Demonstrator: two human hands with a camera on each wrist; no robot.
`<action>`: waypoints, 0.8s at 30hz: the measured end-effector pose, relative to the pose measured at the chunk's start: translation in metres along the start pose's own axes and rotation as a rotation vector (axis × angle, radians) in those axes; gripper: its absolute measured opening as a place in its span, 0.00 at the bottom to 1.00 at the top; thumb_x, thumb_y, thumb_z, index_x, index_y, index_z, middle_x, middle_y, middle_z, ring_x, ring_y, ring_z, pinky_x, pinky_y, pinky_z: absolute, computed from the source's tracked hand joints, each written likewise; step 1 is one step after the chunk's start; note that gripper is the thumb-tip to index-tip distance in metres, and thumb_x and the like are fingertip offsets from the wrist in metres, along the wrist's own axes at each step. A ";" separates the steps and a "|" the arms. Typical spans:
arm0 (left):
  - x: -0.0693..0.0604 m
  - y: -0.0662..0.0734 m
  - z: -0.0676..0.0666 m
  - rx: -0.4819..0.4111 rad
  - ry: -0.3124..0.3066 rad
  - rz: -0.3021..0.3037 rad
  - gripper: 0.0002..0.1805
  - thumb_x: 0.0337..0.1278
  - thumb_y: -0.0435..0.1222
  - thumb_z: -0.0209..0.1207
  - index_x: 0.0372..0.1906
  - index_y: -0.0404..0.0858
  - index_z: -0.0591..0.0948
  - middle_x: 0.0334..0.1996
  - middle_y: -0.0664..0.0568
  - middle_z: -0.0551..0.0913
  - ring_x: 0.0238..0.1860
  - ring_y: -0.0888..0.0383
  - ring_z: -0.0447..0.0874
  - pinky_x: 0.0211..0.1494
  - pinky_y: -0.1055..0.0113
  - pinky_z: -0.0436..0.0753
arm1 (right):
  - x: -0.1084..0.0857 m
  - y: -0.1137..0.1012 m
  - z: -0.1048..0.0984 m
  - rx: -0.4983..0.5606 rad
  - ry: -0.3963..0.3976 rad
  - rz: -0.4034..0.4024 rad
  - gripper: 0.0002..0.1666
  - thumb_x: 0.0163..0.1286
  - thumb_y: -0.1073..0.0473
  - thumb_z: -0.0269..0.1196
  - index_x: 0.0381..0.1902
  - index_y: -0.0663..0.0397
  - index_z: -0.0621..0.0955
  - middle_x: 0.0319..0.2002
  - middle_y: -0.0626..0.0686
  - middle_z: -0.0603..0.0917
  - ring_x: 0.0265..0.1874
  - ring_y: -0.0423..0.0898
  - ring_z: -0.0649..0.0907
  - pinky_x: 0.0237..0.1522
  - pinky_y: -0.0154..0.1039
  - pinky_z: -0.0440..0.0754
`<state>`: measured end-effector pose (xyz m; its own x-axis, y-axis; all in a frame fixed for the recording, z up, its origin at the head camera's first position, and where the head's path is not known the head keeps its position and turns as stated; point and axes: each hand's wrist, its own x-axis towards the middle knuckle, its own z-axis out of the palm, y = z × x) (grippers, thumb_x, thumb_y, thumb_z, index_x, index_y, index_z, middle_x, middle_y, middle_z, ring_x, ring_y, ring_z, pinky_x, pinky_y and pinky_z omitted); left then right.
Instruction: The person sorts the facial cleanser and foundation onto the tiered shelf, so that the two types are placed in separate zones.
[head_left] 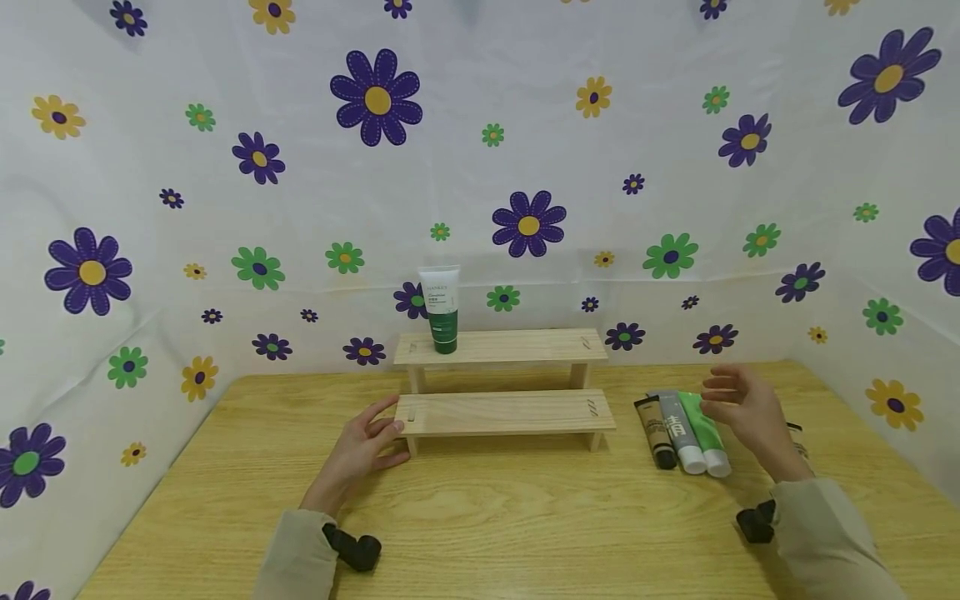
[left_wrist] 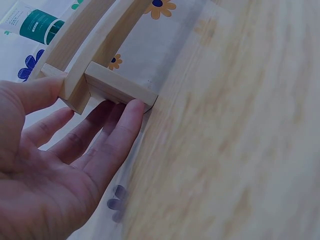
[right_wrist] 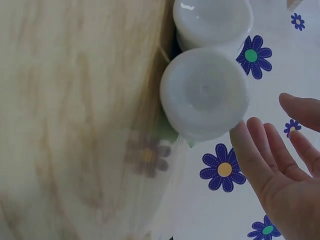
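A two-step wooden shelf [head_left: 502, 413] stands at the back middle of the table. My left hand [head_left: 358, 454] holds its left end: in the left wrist view the thumb [left_wrist: 42, 94] rests at the board's edge and the fingers lie against the leg [left_wrist: 122, 87]. A white and green squeeze tube [head_left: 442, 312] stands cap down on the upper step. At the right, my right hand [head_left: 753, 417] hovers beside a green tube [head_left: 705, 429], fingers loosely bent and nothing in them. Next to that tube lie a grey tube [head_left: 681, 433] and a tan tube with black cap [head_left: 657, 433].
Another tube [head_left: 797, 437] lies partly hidden behind the right hand. A white flower-print cloth [head_left: 450, 183] hangs behind and beside the wooden table [head_left: 510, 525]. In the right wrist view, two white caps [right_wrist: 205, 92] fill the near foreground.
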<state>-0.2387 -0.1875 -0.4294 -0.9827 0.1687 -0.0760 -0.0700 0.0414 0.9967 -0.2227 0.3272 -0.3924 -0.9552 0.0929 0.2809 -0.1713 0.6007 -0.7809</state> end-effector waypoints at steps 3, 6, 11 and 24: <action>0.000 0.000 0.000 0.001 0.001 -0.001 0.30 0.78 0.27 0.48 0.79 0.33 0.57 0.66 0.24 0.69 0.61 0.37 0.76 0.53 0.50 0.86 | -0.001 0.003 -0.001 0.009 -0.018 0.006 0.31 0.68 0.76 0.63 0.65 0.79 0.64 0.56 0.80 0.74 0.35 0.20 0.75 0.36 0.22 0.81; 0.000 0.000 0.001 0.003 0.000 0.000 0.30 0.78 0.27 0.48 0.79 0.32 0.56 0.66 0.24 0.69 0.61 0.37 0.76 0.53 0.50 0.86 | -0.002 0.006 -0.004 0.016 -0.034 0.025 0.31 0.68 0.76 0.62 0.66 0.80 0.64 0.56 0.81 0.74 0.35 0.20 0.75 0.37 0.23 0.82; 0.000 0.000 0.001 0.006 0.000 0.002 0.30 0.78 0.27 0.48 0.79 0.32 0.56 0.66 0.24 0.68 0.61 0.37 0.76 0.53 0.50 0.86 | -0.002 0.011 -0.008 0.025 -0.053 0.046 0.31 0.69 0.76 0.61 0.66 0.81 0.62 0.56 0.82 0.72 0.34 0.20 0.75 0.36 0.26 0.84; -0.002 0.002 0.001 0.012 0.000 -0.006 0.31 0.78 0.28 0.48 0.80 0.33 0.55 0.67 0.25 0.68 0.65 0.32 0.72 0.53 0.49 0.86 | -0.001 0.016 -0.015 -0.047 -0.129 0.151 0.35 0.70 0.72 0.62 0.67 0.82 0.60 0.58 0.83 0.70 0.51 0.72 0.79 0.36 0.37 0.88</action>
<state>-0.2371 -0.1866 -0.4276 -0.9823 0.1686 -0.0815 -0.0732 0.0546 0.9958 -0.2209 0.3486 -0.3971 -0.9927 0.0843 0.0865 -0.0151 0.6240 -0.7813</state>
